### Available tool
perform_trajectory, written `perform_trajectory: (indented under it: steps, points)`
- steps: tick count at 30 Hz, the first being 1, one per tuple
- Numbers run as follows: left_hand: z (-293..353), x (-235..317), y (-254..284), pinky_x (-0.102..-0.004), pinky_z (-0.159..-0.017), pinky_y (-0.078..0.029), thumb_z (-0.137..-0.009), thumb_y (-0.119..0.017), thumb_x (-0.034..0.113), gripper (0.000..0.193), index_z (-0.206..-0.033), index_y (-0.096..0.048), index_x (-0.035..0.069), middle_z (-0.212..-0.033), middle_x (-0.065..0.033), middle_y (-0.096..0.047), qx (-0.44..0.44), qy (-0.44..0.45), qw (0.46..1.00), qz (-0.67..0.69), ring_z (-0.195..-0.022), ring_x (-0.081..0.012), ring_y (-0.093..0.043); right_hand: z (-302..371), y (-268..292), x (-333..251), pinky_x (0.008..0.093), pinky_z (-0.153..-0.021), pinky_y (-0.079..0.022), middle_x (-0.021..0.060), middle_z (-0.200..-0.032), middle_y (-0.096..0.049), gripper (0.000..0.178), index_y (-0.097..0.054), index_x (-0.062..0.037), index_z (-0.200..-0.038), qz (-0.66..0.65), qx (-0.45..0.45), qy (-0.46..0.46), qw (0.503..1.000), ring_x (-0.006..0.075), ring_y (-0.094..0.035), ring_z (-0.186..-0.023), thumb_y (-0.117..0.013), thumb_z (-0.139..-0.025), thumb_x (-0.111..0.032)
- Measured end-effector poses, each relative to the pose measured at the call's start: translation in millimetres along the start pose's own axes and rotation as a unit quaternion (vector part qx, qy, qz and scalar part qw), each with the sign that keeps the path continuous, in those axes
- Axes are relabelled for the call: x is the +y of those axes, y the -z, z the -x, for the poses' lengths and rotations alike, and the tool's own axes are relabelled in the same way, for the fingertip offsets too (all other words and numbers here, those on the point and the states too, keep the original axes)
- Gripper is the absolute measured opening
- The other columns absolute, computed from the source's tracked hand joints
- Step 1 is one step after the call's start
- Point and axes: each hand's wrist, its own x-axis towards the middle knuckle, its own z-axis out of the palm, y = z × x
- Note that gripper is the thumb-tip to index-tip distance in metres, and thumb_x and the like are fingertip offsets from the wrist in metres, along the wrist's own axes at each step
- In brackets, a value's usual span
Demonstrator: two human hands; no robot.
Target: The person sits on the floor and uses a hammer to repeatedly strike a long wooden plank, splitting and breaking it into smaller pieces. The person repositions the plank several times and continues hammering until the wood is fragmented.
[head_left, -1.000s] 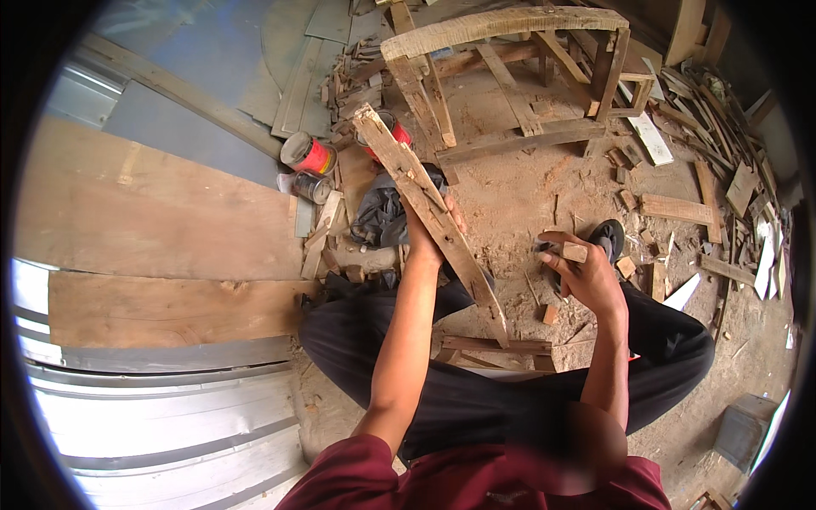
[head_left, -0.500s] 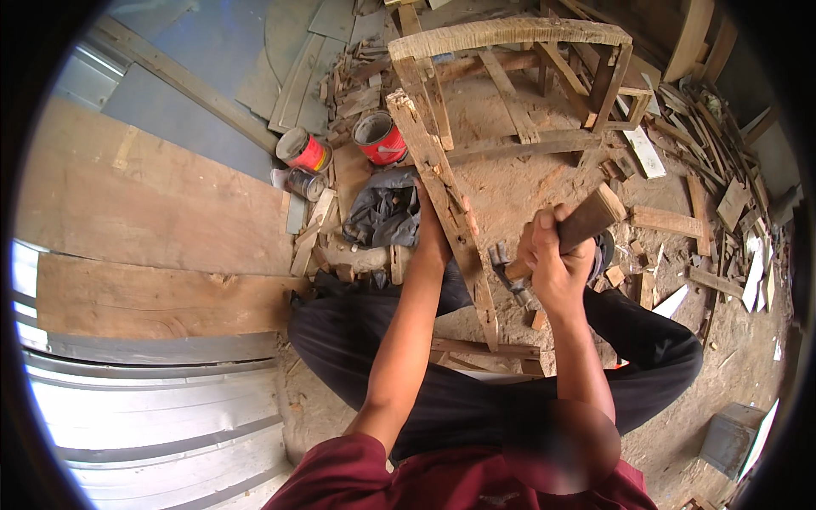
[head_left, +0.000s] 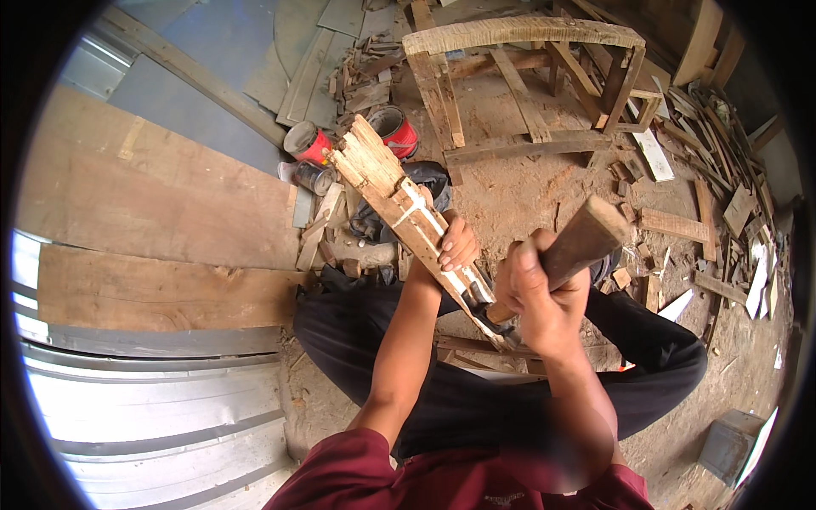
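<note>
A worn wooden board (head_left: 378,174), splintered at its far end and streaked white along its face, slants across in front of me. My left hand (head_left: 459,243) is closed around its middle, fingers curled over the right edge. In my right hand (head_left: 548,302) is a hammer, gripped by its thick wooden handle (head_left: 588,240), which points up and to the right. The dark hammer head lies at the near part of the board; whether it touches the wood I cannot tell. My right fingers partly hide the handle.
Beyond my hands stands a wooden frame (head_left: 527,34) with a curved top rail. Red cans (head_left: 308,143) and a black plastic bag (head_left: 435,177) lie left of it. Scrap wood (head_left: 671,223) litters the right side. Wide boards (head_left: 161,289) lie at left, a grey metal box (head_left: 731,442) at lower right.
The board has turned in my left hand, its white-streaked face now showing and its far end swung left. The hammer head has come down to the board's near part.
</note>
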Motion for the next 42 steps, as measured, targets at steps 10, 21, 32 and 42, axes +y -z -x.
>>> perform_trajectory:
  steps: [10,21,32,42]
  points:
    - [-16,-24,-13,-0.0324,-0.048,-0.051,-0.093,-0.037,0.067,0.064,-0.086,-0.054,0.005,-0.065,-0.0104,-0.056,0.43,-0.065,0.838,-0.329,-0.053,-0.0221,-0.059,-20,-7,25,0.0224,-0.044,-0.028,-0.0025,-0.062,-0.041,0.025,-0.041,-0.0059,-0.078,0.069,0.046,0.072,0.994,0.0042,-0.035,-0.049,-0.049,-0.101,-0.009]
    - [-39,-33,4,-0.0326,-0.06,-0.047,-0.096,-0.02,0.07,0.071,-0.106,-0.059,0.011,-0.08,-0.0047,-0.06,0.528,-0.107,0.812,-0.225,-0.069,-0.0169,-0.057,-55,9,3,0.0224,-0.043,-0.027,-0.0034,-0.065,-0.039,0.02,-0.046,-0.0065,-0.083,0.153,0.075,0.134,0.976,0.004,-0.035,-0.049,-0.052,-0.101,-0.012]
    - [-56,-32,-6,-0.0257,-0.06,-0.047,-0.097,-0.022,0.069,0.071,-0.112,-0.06,0.011,-0.081,-0.0001,-0.058,0.52,-0.126,0.801,-0.269,-0.068,-0.0111,-0.056,-57,17,14,0.0237,-0.042,-0.026,-0.0015,-0.059,-0.042,0.02,-0.047,-0.0052,-0.08,0.102,0.022,0.152,0.983,0.005,-0.034,-0.046,-0.051,-0.1,-0.008]
    - [-69,-46,-6,-0.0297,-0.071,-0.048,-0.097,-0.02,0.069,0.076,-0.116,-0.059,0.006,-0.089,-0.0024,-0.062,0.562,-0.081,0.755,-0.327,-0.076,-0.0163,-0.059,-74,13,-3,0.0239,-0.04,-0.022,-0.0042,-0.055,-0.036,0.03,-0.046,-0.0075,-0.071,0.069,0.087,0.167,0.98,0.0047,-0.03,-0.044,-0.054,-0.099,-0.011]
